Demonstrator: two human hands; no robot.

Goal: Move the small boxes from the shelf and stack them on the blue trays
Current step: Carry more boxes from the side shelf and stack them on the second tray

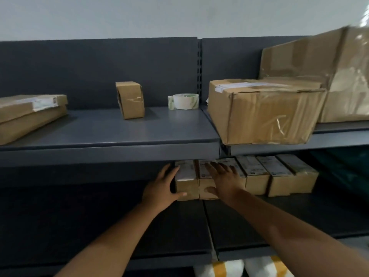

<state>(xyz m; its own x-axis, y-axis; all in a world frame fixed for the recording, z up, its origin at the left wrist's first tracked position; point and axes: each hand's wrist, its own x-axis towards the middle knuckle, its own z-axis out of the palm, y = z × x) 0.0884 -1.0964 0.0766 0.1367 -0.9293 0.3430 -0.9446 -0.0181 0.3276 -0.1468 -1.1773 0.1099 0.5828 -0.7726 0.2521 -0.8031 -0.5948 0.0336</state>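
Under our flat, spread right hand (224, 180) lies the next box (202, 177); our left hand (159, 189) cups the end box (186, 176). We should squeeze both together before lifting.

Stockroom: grey metal shelving (111, 134) with taped cardboard parcels (259, 114) and packing tape (184, 101).

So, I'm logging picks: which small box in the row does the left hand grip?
The leftmost box, at the row's end: the left hand wraps its outer side, thumb on its front.
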